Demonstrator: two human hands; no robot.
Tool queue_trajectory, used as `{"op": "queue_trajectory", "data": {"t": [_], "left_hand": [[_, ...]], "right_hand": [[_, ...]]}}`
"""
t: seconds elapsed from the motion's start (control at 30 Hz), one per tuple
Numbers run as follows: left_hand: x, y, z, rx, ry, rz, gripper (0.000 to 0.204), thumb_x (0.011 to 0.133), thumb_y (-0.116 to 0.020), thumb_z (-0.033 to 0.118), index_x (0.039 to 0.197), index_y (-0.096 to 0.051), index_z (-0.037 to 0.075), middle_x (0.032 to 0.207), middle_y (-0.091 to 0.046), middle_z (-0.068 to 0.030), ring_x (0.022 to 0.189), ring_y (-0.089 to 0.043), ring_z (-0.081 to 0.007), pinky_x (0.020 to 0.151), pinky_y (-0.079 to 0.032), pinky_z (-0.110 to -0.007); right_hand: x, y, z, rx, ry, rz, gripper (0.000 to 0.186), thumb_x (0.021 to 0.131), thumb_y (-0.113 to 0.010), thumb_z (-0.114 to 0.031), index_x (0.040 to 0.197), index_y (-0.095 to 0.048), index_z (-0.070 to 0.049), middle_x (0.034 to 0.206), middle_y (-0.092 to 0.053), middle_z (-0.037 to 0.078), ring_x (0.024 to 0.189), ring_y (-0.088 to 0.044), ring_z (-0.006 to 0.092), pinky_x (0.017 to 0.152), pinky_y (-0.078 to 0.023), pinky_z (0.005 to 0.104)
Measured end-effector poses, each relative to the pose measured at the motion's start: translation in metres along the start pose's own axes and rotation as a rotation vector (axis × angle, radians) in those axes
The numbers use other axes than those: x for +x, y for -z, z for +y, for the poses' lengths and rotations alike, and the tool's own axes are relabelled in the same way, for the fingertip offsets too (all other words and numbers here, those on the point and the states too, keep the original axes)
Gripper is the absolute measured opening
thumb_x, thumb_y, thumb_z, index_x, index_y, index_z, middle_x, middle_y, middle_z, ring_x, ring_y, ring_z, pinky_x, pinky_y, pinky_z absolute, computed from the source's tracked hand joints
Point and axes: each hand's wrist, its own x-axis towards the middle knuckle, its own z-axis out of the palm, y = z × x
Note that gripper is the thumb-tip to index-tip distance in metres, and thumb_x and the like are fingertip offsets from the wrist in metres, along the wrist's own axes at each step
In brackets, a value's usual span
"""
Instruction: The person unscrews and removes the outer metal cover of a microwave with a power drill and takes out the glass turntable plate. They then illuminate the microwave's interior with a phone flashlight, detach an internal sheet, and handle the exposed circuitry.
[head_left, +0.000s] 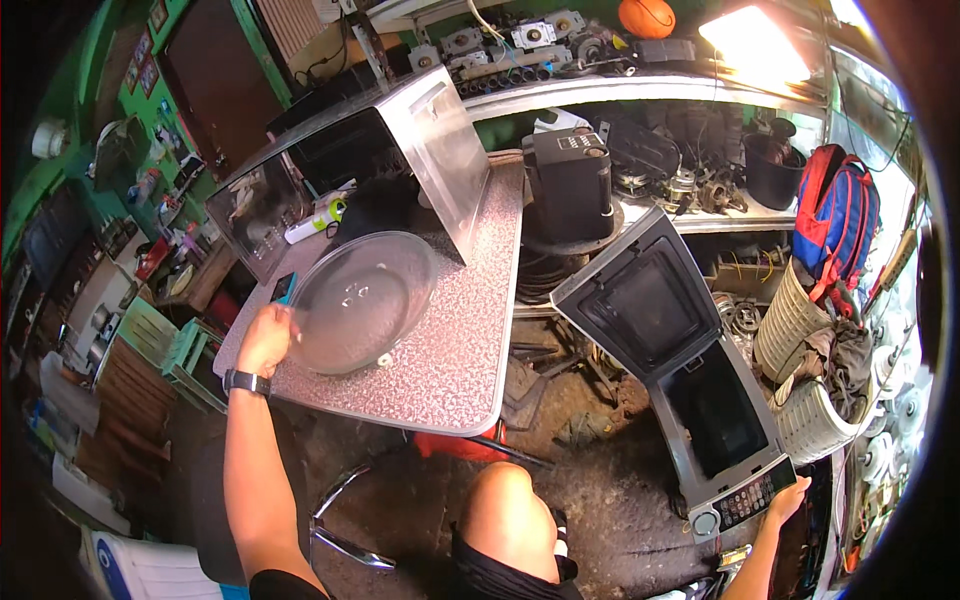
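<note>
Left of centre, our left hand (266, 342) pinches a glass plate (368, 303) by its rim; we likely do best holding it firmly. Lower right, our right hand (788, 500) touches the open microwave (715, 415); its grip we cannot tell.

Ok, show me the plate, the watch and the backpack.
Plate (375, 312): head view, on the bare glass near its center.
Watch (247, 381): head view, on the dark band at the left wrist.
Backpack (840, 220): head view, middle of its red-and-blue body.
</note>
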Motion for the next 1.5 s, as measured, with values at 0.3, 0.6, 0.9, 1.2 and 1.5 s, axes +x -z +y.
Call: {"op": "queue_trajectory", "data": {"t": [0.3, 0.6, 0.9, 1.2, 1.5], "left_hand": [[-0.015, 0.005, -0.01, -0.596, 0.11, -0.143, 0.019, 0.105, -0.047, 0.014, 0.116, -0.054, -0.001, 0.098, -0.069, -0.013, 0.069, -0.068, -0.0173, 0.061, -0.06, -0.032], [-0.034, 0.003, 0.004, -0.688, 0.083, -0.113, 0.042, 0.099, -0.05, 0.005, 0.14, -0.042, -0.002, 0.111, -0.065, -0.018, 0.08, -0.07, -0.0219, 0.072, -0.063, -0.035], [-0.143, -0.027, 0.086, 0.284, -0.673, 0.28, 0.06, 0.086, -0.079, 0.031, 0.135, -0.057, 0.005, 0.138, -0.049, -0.0158, 0.123, -0.054, -0.0362, 0.1, -0.046, -0.047], [-0.123, -0.066, 0.103, 0.281, -0.799, 0.122, 0.032, 0.084, -0.078, 0.015, 0.112, -0.07, 0.003, 0.114, -0.066, -0.0135, 0.11, -0.059, -0.0343, 0.097, -0.047, -0.044], [-0.077, -0.08, 0.118, 0.493, -1.004, 0.158, 0.03, 0.085, -0.076, 0.016, 0.111, -0.069, 0.002, 0.112, -0.068, -0.0124, 0.111, -0.059, -0.0325, 0.1, -0.045, -0.043]], "right_hand": [[0.009, 0.004, 0.014, -0.022, -0.004, 0.017, 0.067, 0.11, -0.029, -0.05, 0.091, -0.069, 0.001, 0.079, -0.066, 0.008, 0.072, -0.06, 0.0246, 0.075, -0.051, 0.0397], [0.009, 0.002, 0.013, -0.021, -0.029, 0.021, 0.067, 0.11, -0.029, -0.05, 0.091, -0.069, 0.001, 0.079, -0.066, 0.008, 0.072, -0.061, 0.0234, 0.075, -0.051, 0.0381], [0.011, 0.006, 0.018, 0.055, 0.02, -0.018, 0.067, 0.111, -0.029, -0.05, 0.091, -0.068, 0.0, 0.079, -0.065, 0.007, 0.072, -0.06, 0.0229, 0.075, -0.051, 0.0378], [0.012, 0.006, 0.016, 0.027, 0.019, -0.025, 0.067, 0.111, -0.029, -0.05, 0.089, -0.067, 0.001, 0.078, -0.064, 0.007, 0.071, -0.058, 0.0229, 0.074, -0.05, 0.0382], [0.01, 0.003, 0.01, 0.039, -0.025, -0.016, 0.067, 0.11, -0.029, -0.05, 0.091, -0.069, 0.001, 0.081, -0.067, 0.008, 0.074, -0.062, 0.0228, 0.075, -0.05, 0.0383]]}}
